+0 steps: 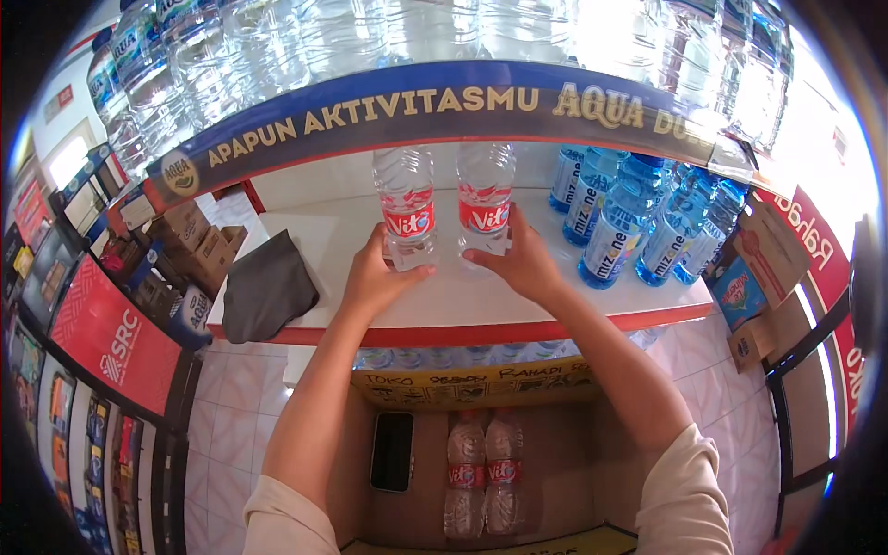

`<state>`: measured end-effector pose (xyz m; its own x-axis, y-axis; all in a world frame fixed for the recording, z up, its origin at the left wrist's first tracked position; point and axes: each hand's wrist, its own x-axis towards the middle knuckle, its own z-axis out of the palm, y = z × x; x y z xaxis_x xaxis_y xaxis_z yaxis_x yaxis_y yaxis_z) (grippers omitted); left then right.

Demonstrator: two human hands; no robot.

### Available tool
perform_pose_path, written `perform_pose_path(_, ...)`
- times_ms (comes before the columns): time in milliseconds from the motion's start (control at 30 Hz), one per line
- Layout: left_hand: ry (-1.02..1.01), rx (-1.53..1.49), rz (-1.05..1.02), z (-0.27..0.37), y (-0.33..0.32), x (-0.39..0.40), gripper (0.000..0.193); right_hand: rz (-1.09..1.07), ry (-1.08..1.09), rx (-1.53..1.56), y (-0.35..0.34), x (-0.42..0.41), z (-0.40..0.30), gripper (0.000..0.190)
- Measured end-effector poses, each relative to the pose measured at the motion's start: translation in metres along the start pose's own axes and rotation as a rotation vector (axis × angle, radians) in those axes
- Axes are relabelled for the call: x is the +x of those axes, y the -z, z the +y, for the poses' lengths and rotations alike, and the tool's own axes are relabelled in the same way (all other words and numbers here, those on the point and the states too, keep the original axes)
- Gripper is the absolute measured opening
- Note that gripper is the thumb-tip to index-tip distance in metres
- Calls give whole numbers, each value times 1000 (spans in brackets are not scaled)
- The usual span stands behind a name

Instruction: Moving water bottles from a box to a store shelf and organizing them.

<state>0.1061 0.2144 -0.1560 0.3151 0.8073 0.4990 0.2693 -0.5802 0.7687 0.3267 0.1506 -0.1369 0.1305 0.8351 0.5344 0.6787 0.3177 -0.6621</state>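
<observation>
My left hand (378,277) is around the lower part of a clear Vit water bottle (406,218) with a red label, upright on the white shelf (430,305). My right hand (517,260) grips a second Vit bottle (485,215) low down, a short gap to the right of the first. Both bottle tops are hidden behind the upper shelf's edge. Below my arms, an open cardboard box (562,458) holds two more Vit bottles (483,475) lying side by side and a dark phone (393,451).
Several blue Mizone bottles (603,229) stand on the shelf's right side. A dark grey cloth (270,288) hangs over its left front edge. Overhead, a shelf with a printed strip (416,104) bears large water bottles (263,41). Cartons (198,236) stand at the left.
</observation>
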Motion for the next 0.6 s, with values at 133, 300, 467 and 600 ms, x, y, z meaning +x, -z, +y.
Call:
perform_pose_path(133,-5,1,-37,3,0,-4,75,-140,11,67,11,3,8,84)
perform_pose_path(300,56,-257,-185,-6,-1,-3,85,-143,-38,-96,10,-9,9,92)
perform_pose_path(467,51,-161,-202,-5,1,6,81,-93,-30,-73,8,-10,10,88)
perform_pose_path(600,102,25,-101,-10,-3,17,73,-17,18,-68,-5,-6,15,84)
